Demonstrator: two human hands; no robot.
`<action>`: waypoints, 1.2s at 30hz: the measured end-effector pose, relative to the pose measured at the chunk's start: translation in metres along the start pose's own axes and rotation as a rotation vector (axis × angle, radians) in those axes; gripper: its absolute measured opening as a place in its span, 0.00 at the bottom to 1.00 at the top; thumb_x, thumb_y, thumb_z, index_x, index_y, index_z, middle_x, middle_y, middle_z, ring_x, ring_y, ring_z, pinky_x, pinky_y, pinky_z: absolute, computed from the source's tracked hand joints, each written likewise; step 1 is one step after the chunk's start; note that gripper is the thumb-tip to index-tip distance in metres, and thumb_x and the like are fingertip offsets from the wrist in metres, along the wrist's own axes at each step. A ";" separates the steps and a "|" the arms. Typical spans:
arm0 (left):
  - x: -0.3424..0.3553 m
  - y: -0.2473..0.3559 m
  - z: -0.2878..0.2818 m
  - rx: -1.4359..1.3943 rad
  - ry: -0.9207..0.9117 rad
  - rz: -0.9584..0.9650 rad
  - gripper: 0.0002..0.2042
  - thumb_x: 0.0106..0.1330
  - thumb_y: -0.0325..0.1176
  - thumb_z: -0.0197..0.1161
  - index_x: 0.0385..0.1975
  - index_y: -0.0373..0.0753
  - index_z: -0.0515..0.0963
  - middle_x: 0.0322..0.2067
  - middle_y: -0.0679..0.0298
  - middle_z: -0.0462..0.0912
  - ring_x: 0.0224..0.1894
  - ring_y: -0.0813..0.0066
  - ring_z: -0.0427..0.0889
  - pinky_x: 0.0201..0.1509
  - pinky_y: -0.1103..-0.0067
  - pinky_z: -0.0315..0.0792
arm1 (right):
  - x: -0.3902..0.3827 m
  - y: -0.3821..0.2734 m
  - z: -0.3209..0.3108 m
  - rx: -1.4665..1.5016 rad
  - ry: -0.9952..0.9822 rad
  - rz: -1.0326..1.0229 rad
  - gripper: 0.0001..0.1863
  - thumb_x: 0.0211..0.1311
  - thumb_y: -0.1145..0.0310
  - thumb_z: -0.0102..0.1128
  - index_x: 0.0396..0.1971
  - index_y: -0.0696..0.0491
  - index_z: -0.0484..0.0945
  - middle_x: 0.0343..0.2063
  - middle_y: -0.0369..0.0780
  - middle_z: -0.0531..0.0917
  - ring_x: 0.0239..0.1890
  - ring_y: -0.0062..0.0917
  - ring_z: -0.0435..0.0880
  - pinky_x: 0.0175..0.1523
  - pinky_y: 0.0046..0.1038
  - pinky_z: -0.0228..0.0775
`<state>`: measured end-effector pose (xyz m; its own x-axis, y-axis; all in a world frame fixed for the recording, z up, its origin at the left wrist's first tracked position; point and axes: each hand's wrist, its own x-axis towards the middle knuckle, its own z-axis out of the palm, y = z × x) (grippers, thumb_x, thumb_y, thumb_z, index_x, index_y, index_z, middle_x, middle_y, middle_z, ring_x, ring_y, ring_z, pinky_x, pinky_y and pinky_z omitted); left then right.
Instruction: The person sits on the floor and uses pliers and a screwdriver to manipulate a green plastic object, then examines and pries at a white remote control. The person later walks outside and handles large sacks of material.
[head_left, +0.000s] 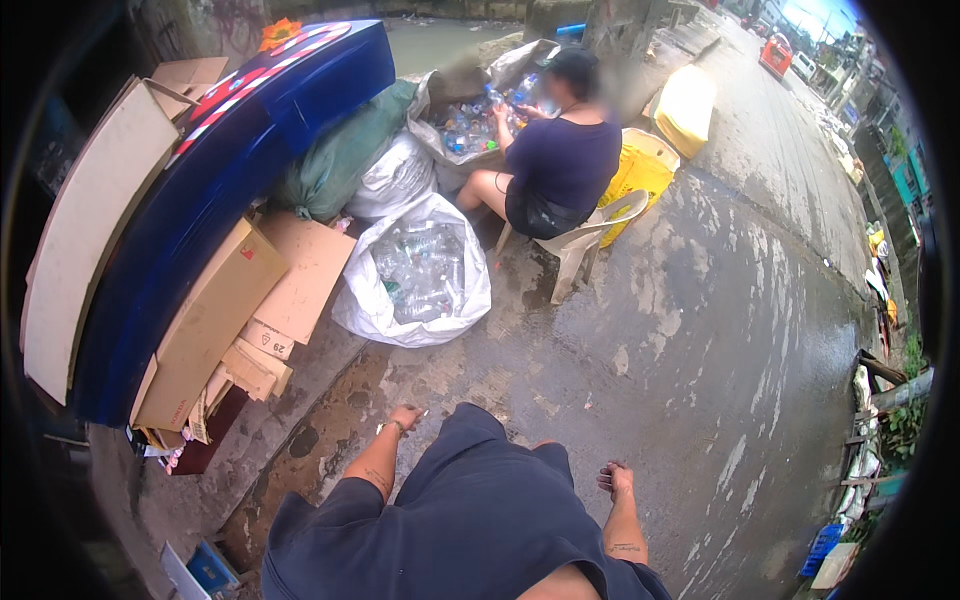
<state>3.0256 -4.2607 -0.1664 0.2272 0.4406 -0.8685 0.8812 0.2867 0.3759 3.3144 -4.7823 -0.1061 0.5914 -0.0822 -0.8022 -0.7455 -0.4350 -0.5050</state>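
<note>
My left hand [405, 417] hangs low, a watch or bracelet [391, 427] on its wrist. Its fingers are closed around a small white thing at the fingertips, too small to name. Down at my right side, my right hand [615, 478] is empty with its fingers loosely bent and apart. Ahead of my left hand stands a white woven sack [360, 300], its mouth wide, filled with clear plastic bottles [420, 270]. Beyond it, a seated person [565, 150] holds a plastic bottle over a larger sack [432, 120] of mixed bottles.
Flattened cardboard boxes [205, 330] lean by a long dark-blue box [235, 170] at the left. A green sack [350, 155] stands behind. The person's plastic chair [575, 255] has a yellow bag [640, 170] beside it. The wet road [720, 350] runs along the right.
</note>
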 end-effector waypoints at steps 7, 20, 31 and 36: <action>-0.017 0.296 0.040 -0.137 0.028 0.564 0.23 0.68 0.48 0.62 0.54 0.36 0.79 0.37 0.57 0.87 0.36 0.71 0.85 0.44 0.74 0.77 | 0.086 -0.112 -0.013 -0.229 -0.105 0.106 0.15 0.66 0.70 0.52 0.51 0.54 0.76 0.30 0.42 0.84 0.24 0.32 0.85 0.28 0.35 0.79; 0.064 0.337 0.117 -0.360 0.177 -0.070 0.24 0.68 0.46 0.61 0.58 0.37 0.76 0.42 0.60 0.87 0.34 0.70 0.85 0.33 0.73 0.77 | 0.323 -0.507 0.001 -0.293 -0.226 -0.152 0.17 0.68 0.68 0.52 0.55 0.52 0.74 0.33 0.41 0.83 0.26 0.30 0.84 0.28 0.30 0.78; 0.158 0.432 0.123 -0.348 -0.052 -0.371 0.21 0.72 0.44 0.57 0.60 0.40 0.73 0.54 0.54 0.82 0.50 0.54 0.83 0.48 0.57 0.77 | 0.356 -0.627 0.011 -0.166 -0.099 -0.073 0.17 0.67 0.69 0.52 0.55 0.54 0.74 0.32 0.42 0.84 0.27 0.31 0.85 0.29 0.32 0.78; 0.245 0.556 0.092 -0.408 0.037 -0.138 0.19 0.69 0.42 0.60 0.56 0.40 0.76 0.39 0.61 0.87 0.34 0.68 0.85 0.34 0.68 0.78 | 0.344 -0.602 -0.024 -0.200 0.000 0.094 0.15 0.66 0.70 0.54 0.51 0.55 0.75 0.31 0.44 0.85 0.25 0.35 0.86 0.28 0.35 0.79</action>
<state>3.6092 -4.0722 -0.1997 0.0972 0.4030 -0.9100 0.6644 0.6545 0.3608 3.9742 -4.5699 -0.0704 0.5223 -0.1302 -0.8427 -0.7211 -0.5950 -0.3550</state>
